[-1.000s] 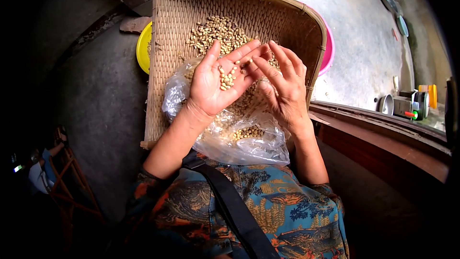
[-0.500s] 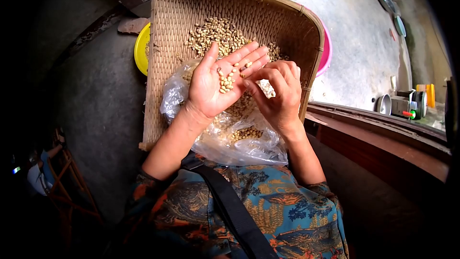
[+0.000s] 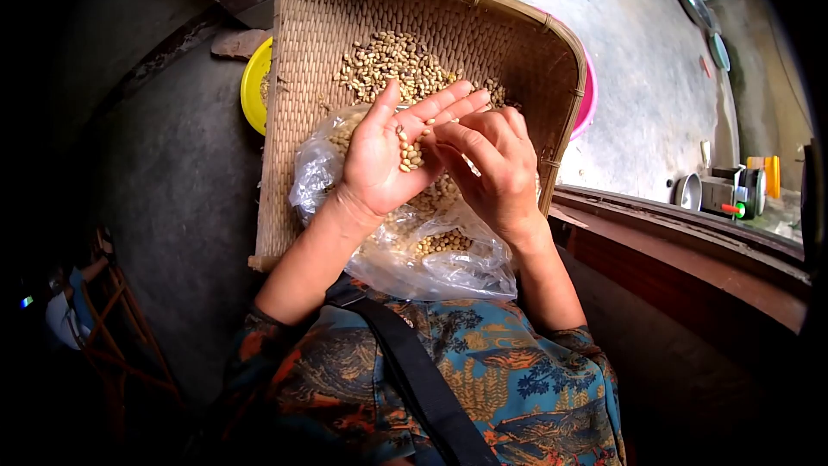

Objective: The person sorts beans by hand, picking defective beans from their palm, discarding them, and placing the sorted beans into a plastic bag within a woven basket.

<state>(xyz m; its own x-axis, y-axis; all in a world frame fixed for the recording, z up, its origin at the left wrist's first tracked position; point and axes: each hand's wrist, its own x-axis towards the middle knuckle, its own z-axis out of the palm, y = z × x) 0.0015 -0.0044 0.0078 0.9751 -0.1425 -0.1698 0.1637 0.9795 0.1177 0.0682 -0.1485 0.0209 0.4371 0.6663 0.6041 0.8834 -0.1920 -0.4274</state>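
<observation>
My left hand is held palm up with its fingers stretched out flat. Several pale yellow beans lie loose on its palm. Over those fingers, my right hand is closed in a pinch, its fingertips at the beans; what sits between them is hidden. Beneath both hands a clear plastic bag holds more beans. It rests in a woven bamboo winnowing basket, where a heap of brown and yellowish beans is spread farther back.
A yellow basin shows past the basket's left side, and a pink basin past its right. A wooden ledge runs along the right. Beyond it are a metal bowl and other items. A wooden chair stands at lower left.
My right hand has shifted slightly left and now covers more of the left fingers and some beans. The white patch seen beneath it before is mostly hidden. The left hand stays nearly still.
</observation>
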